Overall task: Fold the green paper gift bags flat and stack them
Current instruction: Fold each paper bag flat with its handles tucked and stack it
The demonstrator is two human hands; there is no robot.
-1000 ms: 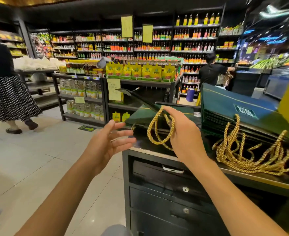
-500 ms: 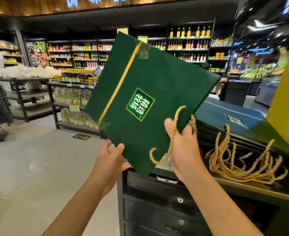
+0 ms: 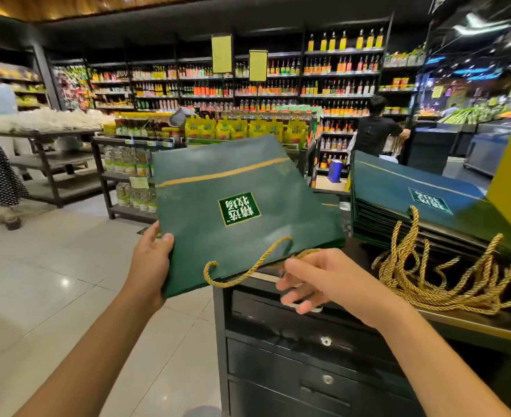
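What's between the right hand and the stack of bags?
In the head view, only bare dark counter, then the gold cords of the stack.

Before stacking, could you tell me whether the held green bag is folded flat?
Folded flat: the green bag shows as a single thin panel.

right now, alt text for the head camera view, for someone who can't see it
A person's left hand grips a flat green gift bag by its edge; the right hand is at its gold rope handle, grip unclear. A stack of folded bags lies on a dark counter to the right, store shelves behind.
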